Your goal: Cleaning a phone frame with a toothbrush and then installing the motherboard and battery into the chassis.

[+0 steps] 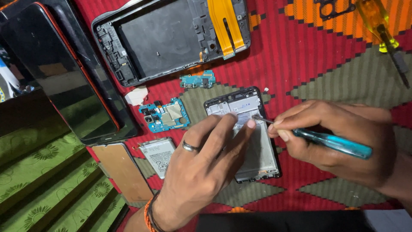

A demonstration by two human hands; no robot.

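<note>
An opened phone frame (256, 151) lies face down on a red patterned cloth (300, 60). My left hand (201, 167), with a ring on one finger, presses two fingertips on the frame's upper half. My right hand (339, 137) grips a blue-handled screwdriver (332, 143), its metal tip touching the frame near my left fingertips. Left of the frame lie a blue circuit board (165, 116) and a flat battery (158, 155).
A larger stripped phone chassis (159, 41) with an orange flex cable (225, 25) lies at the top. A small blue board (198, 80) sits below it. A yellow screwdriver (382, 30) is at top right. Dark phone panels (64, 73) and a bronze back cover (122, 172) rest at left.
</note>
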